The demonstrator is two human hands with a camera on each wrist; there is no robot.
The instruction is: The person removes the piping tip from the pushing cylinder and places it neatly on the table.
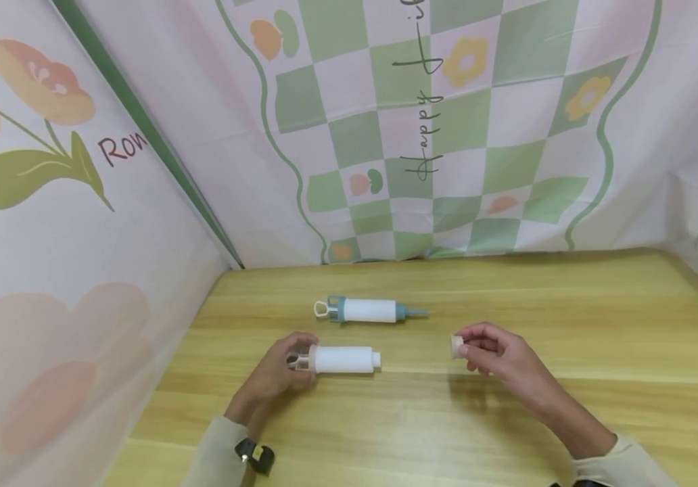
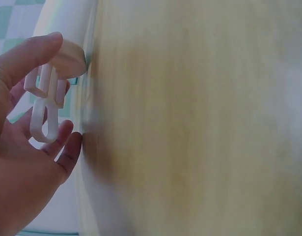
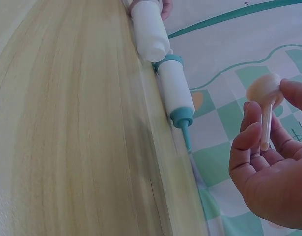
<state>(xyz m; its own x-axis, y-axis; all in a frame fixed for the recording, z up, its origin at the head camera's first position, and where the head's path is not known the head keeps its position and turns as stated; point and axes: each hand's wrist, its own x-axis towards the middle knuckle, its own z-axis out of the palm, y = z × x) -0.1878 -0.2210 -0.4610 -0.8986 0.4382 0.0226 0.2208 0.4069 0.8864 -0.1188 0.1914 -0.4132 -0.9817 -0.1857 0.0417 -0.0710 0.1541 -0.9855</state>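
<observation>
My left hand grips the beige-collared end of a white plunger syringe, which lies level at the table. In the left wrist view, the thumb presses by the collar and the fingers curl behind the pale loop handle. The syringe's short white neck points right, uncapped. Well to the right, my right hand pinches a beige nozzle between thumb and fingers. In the right wrist view, its round cap and thin spout show, the spout towards the palm.
Behind the held syringe lies a similar one with a white barrel and teal fittings, its thin teal nozzle pointing right. The wooden table meets a checked curtain at the back and a flowered cloth on the left.
</observation>
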